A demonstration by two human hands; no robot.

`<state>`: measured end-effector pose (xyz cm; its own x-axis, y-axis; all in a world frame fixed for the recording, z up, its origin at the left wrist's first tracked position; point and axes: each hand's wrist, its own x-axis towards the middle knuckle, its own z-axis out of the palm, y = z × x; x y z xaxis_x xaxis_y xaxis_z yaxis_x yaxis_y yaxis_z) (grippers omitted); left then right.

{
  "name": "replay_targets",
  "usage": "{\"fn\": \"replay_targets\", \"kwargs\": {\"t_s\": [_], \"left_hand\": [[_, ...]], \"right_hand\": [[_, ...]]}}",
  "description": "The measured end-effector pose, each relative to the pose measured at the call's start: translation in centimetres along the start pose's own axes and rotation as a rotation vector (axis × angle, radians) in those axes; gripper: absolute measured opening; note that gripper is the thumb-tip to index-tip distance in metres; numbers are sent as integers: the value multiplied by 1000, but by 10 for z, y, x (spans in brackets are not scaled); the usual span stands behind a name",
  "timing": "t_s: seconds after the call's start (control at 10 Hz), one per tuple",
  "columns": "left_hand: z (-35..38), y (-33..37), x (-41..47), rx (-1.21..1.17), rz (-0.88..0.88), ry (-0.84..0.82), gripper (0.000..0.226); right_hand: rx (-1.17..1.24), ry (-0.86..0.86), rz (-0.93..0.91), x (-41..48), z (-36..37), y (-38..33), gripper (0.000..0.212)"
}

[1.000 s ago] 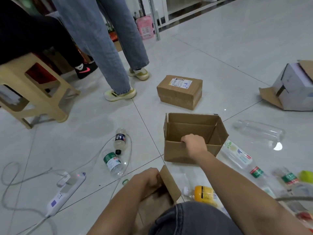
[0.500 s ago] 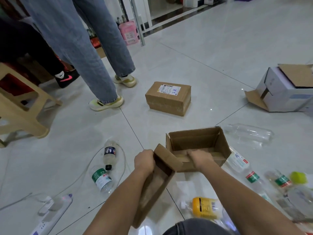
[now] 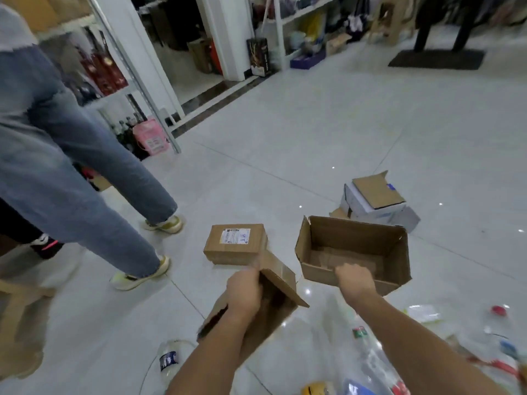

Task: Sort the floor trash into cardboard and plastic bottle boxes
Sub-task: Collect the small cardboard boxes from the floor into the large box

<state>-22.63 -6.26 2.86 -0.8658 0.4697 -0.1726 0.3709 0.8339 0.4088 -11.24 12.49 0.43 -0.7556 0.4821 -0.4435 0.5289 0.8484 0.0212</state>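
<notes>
My right hand (image 3: 355,280) grips the near wall of an open brown cardboard box (image 3: 368,240), which is lifted off the floor and empty. My left hand (image 3: 245,289) grips the rim of a second, narrower open cardboard box (image 3: 281,302), tilted and also raised. A sealed brown parcel (image 3: 235,243) with a white label lies on the tiles just beyond my left hand. Plastic bottles (image 3: 368,343) lie scattered on the floor at lower right. Another bottle (image 3: 169,360) with a dark label lies at lower left.
A person in wide jeans (image 3: 71,178) and pale shoes stands close on the left. A white and brown open carton (image 3: 376,203) sits behind the lifted box. Metal shelving (image 3: 137,81) with a pink bag (image 3: 151,138) stands at the back left. A dark mat (image 3: 436,59) lies far right.
Both boxes have risen off the floor in my hands. My view has tipped up, showing the room beyond. The sealed parcel now appears just beyond my left hand.
</notes>
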Motion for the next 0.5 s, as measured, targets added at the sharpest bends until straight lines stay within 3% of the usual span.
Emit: {"fn": "replay_targets", "kwargs": {"t_s": [0.3,0.4,0.5], "left_hand": [[-241,292,-35,-178,358,-82,29],[-289,374,-72,50,747,-50,22],[-320,433,-128,-78,995,-158,23]], "right_hand": [[172,89,475,-212,-249,153,34],[201,145,688,-318,-303,183,33],[245,144,920,-428,-328,195,31]]}}
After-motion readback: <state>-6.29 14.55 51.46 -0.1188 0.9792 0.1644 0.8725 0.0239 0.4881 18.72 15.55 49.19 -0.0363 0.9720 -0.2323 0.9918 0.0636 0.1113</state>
